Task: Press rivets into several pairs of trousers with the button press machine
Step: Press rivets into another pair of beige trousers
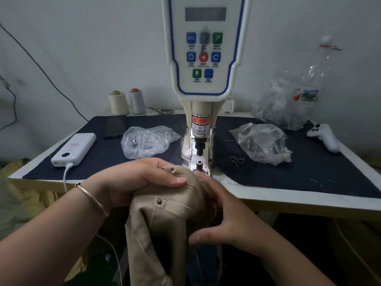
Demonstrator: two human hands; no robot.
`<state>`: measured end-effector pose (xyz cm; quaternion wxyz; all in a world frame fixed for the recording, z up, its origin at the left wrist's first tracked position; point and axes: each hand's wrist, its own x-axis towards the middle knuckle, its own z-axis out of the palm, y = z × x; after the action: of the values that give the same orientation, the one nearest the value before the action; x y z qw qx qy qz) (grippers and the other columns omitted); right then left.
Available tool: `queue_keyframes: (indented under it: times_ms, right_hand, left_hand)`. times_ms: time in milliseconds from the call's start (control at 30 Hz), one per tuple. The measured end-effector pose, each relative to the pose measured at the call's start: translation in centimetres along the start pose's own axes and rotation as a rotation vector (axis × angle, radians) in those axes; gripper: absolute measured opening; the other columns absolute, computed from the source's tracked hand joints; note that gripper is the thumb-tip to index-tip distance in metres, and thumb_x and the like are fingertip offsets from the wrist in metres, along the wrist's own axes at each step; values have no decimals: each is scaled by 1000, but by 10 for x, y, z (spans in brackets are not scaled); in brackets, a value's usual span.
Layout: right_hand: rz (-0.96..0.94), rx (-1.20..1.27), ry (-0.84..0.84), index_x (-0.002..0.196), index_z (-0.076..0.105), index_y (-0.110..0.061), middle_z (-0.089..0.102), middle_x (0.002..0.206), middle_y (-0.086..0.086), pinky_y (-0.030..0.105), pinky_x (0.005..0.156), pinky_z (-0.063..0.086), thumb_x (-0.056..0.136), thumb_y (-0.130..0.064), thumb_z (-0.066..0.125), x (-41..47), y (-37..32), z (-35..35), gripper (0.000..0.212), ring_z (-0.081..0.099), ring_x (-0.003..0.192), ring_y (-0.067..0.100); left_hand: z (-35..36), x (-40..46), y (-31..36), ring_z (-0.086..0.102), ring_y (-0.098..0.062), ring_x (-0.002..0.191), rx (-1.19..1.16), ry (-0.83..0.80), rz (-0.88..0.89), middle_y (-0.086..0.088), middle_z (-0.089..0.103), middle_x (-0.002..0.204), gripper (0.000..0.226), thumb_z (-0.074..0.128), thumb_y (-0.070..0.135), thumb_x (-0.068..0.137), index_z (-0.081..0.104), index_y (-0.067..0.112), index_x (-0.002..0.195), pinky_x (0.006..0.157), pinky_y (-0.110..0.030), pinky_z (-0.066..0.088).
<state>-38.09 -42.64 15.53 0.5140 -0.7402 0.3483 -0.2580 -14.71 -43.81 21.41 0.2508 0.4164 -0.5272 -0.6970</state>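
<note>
Beige trousers [165, 221] hang bunched over the table's front edge, just before the button press machine [203, 58]. A dark rivet [159, 201] sits at a pocket corner on the cloth. My left hand [144, 178] grips the top fold of the trousers, thumb pressed on the fabric. My right hand [222, 213] rests against the right side of the bunch with fingers spread and straight, slightly blurred. The machine's lower die [199, 163] stands bare just beyond the fabric, under the upper punch [199, 148].
The table carries a dark denim mat [309, 168]. On it lie a white power bank [74, 149] with cable, a phone [115, 126], plastic bags of parts [146, 141] [263, 143], and a white controller [325, 137]. Two thread cones [126, 102] stand at the back.
</note>
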Motion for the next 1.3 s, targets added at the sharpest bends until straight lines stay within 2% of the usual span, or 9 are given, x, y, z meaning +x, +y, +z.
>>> queue_keyframes:
  times_ms: [100, 167, 233, 333, 533, 633, 833, 1000, 1300]
  right_hand:
    - [59, 155, -169, 114, 68, -17, 72, 113, 4, 41, 97, 52, 68, -5, 82, -2, -3, -2, 50, 66, 109, 21]
    - [98, 236, -131, 97, 74, -11, 74, 96, 9, 36, 83, 56, 65, 3, 74, -6, 4, -8, 35, 70, 91, 23]
    - [142, 380, -104, 87, 76, -12, 73, 85, 8, 26, 69, 55, 61, 6, 66, -10, 11, -20, 33, 69, 77, 17]
    - [194, 609, -184, 108, 70, 1, 69, 102, 19, 31, 79, 56, 67, 8, 63, -11, 14, -39, 41, 69, 88, 24]
    - [202, 762, -52, 92, 71, -12, 69, 86, 6, 27, 68, 57, 78, -1, 69, 11, 11, -58, 17, 68, 74, 15]
    - [248, 630, 64, 84, 67, -13, 67, 80, 5, 25, 64, 54, 80, -18, 69, 27, 8, -67, 6, 64, 70, 14]
    - [285, 276, 314, 51, 65, -22, 64, 59, -3, 23, 56, 49, 92, -37, 64, 62, 11, -69, 43, 61, 55, 8]
    - [155, -88, 488, 66, 43, -11, 35, 54, -1, 23, 56, 32, 97, -39, 54, 85, 20, -65, 43, 36, 53, 8]
    - [53, -389, 393, 61, 37, -16, 34, 52, -8, 18, 46, 27, 98, -41, 51, 103, 33, -69, 47, 30, 44, 4]
  left_hand:
    - [11, -7, 6, 71, -19, 75, 21, -159, 9, -13, 73, 86, 26, 72, 11, 78, 71, -4, 99, 72, -26, 57]
    - [8, -13, 7, 72, -21, 84, 77, -267, -40, -15, 74, 96, 34, 70, 5, 78, 67, -8, 109, 78, -29, 58]
    - [-1, -17, 8, 71, -20, 89, 236, -342, -130, -13, 74, 101, 37, 72, 3, 77, 65, -7, 112, 82, -30, 57]
    - [-14, -17, 0, 71, -20, 86, 365, -318, -219, -12, 74, 98, 29, 77, 8, 74, 71, 0, 101, 81, -30, 56]
    - [-19, 6, -37, 65, -36, 102, -140, -112, 38, -28, 64, 115, 64, 79, 7, 69, 56, -12, 125, 95, -43, 51]
    - [-19, 23, -49, 67, -28, 103, -220, -12, 112, -22, 65, 120, 63, 85, 11, 70, 63, 1, 128, 92, -36, 54]
    - [-28, 52, -47, 68, -26, 94, -91, 332, 53, -19, 71, 112, 40, 75, 34, 84, 72, 6, 113, 79, -31, 56]
    - [-32, 69, -37, 60, -25, 77, 53, 562, 59, -17, 68, 91, 57, 65, 46, 88, 65, -10, 100, 69, -32, 48]
    - [-42, 74, -44, 38, -18, 60, 579, 745, 117, -5, 46, 66, 59, 53, 48, 98, 54, -5, 73, 61, -32, 30]
